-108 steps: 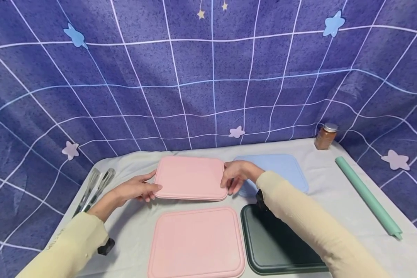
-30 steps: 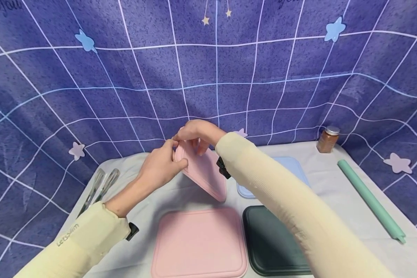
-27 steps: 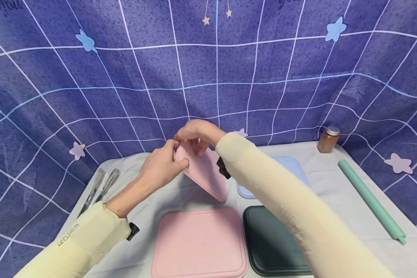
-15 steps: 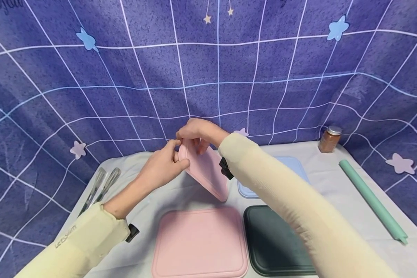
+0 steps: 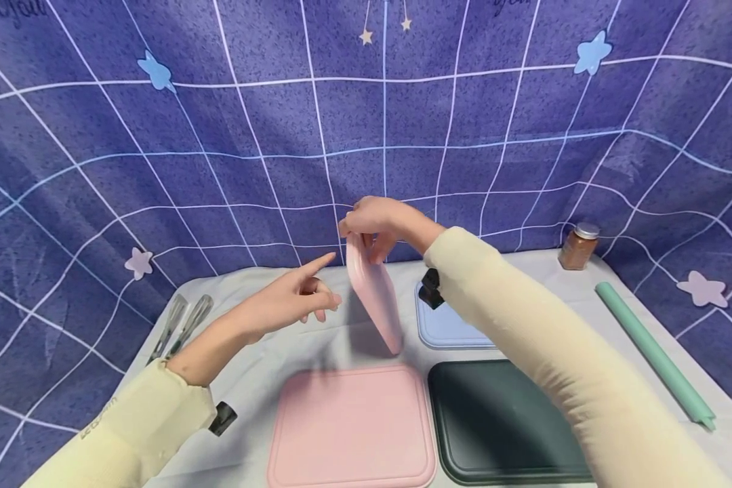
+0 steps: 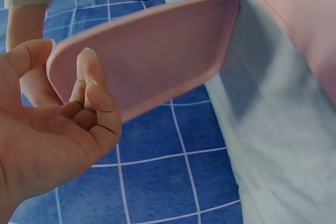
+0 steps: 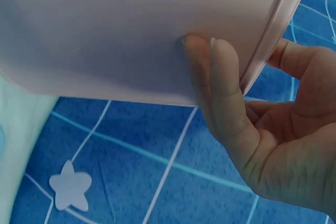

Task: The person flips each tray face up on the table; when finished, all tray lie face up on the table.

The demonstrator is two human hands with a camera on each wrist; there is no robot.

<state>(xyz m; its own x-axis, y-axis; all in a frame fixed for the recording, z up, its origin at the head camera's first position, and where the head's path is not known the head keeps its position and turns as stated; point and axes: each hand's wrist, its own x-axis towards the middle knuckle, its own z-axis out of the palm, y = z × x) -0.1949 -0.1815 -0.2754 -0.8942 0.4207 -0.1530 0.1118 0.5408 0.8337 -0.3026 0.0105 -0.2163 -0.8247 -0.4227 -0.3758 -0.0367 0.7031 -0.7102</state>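
My right hand (image 5: 378, 220) grips a pink rectangular tray (image 5: 375, 298) by its upper end. The tray stands steeply tilted, its lower corner down near the tablecloth. In the right wrist view, the fingers (image 7: 226, 87) lie along one face, with the thumb at the edge on the other side. My left hand (image 5: 287, 298) is just left of the tray, holding nothing. Its index finger points out, and the other fingers bend loosely. The left wrist view shows the tray's face with a raised rim (image 6: 228, 35) beyond that hand.
Flat on the white cloth lie another pink tray (image 5: 350, 427), a dark green tray (image 5: 512, 420) and a blue tray (image 5: 457, 329) partly behind the right sleeve. Metal tongs (image 5: 179, 325) lie left. At right are a brown-filled jar (image 5: 579, 245) and a green roll (image 5: 653, 356).
First both hands held the pink tray by its sides; then it was tipped up. Since half a second ago, the left hand has let go and the right hand has shifted the tray rightward.
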